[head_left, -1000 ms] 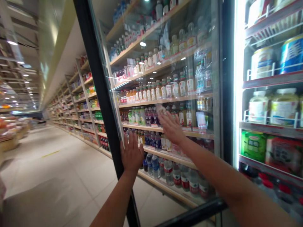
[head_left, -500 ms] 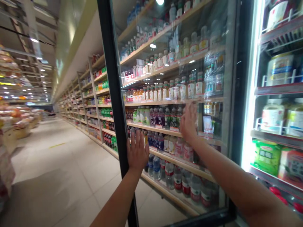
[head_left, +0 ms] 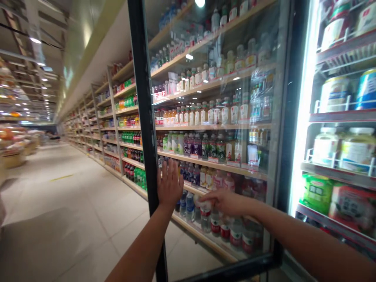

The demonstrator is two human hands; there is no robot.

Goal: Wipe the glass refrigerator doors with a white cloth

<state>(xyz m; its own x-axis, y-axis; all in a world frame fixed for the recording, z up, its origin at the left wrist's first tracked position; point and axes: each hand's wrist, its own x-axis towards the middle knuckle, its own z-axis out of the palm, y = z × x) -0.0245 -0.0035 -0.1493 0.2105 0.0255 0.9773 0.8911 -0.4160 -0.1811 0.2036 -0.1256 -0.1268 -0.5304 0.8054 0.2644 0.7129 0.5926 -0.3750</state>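
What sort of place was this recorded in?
Most likely a supermarket: long shelves of bottles line an aisle, and an open glass door stands beside a lit, stocked display case.

The door glass near the right grip is smooth and glossy; the frame beside the left grip looks smooth.

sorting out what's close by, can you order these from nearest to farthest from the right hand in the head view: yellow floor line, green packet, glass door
1. Glass door: right at the right hand; contact unclear.
2. Green packet: to the hand's right.
3. Yellow floor line: far left, well beyond the hand.
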